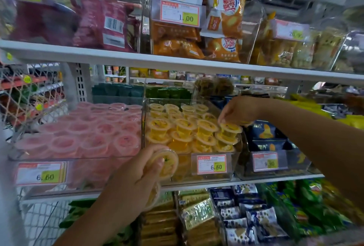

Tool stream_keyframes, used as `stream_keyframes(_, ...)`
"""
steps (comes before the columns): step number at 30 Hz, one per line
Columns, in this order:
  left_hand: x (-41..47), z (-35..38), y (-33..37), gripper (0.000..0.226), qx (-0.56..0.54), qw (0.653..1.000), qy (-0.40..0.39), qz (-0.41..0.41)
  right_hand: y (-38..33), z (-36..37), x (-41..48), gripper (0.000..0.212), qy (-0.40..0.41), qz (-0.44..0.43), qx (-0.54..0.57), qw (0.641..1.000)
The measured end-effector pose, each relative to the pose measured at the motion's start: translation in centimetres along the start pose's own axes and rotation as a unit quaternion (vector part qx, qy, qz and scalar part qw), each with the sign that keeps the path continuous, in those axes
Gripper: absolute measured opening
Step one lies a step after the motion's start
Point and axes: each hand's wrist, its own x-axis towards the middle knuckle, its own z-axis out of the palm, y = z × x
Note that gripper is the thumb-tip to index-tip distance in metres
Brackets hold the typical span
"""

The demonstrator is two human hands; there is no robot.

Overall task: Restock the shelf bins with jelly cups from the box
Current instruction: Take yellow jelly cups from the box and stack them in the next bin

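A clear shelf bin on the middle shelf is piled with yellow jelly cups. My right hand reaches over the bin's right side and pinches the rim of a yellow jelly cup that sits on the pile at the right edge. In front of the bin, my left hand grips another yellow jelly cup; a second cup shows under its palm. To the left, a clear bin holds pink jelly cups. The box is not in view.
Price tags hang on the bin fronts. Dark blue snack bags fill the bin on the right. A white shelf board runs above with orange snack packs. Packaged biscuits lie on the shelf below. A wire mesh panel stands at the left.
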Motion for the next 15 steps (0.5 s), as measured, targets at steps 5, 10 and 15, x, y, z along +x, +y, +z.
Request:
stream_keyframes(5,-0.2,0.0,-0.4,0.035,-0.006,1.000,0.008,-0.004,0.3,-0.2,0.0,0.021,0.020,-0.006,-0.004,1.000)
stream_keyframes(10,0.0,-0.6,-0.3,0.032,-0.032,0.999,0.006,-0.007,0.2,-1.1,0.2,0.021,0.113,0.005,0.048,0.992)
stream_keyframes(15,0.6,-1.3,-0.5,0.025,-0.043,0.999,0.010,0.004,-1.8,-1.1,2.1,0.017,0.120,-0.025,0.049,0.991)
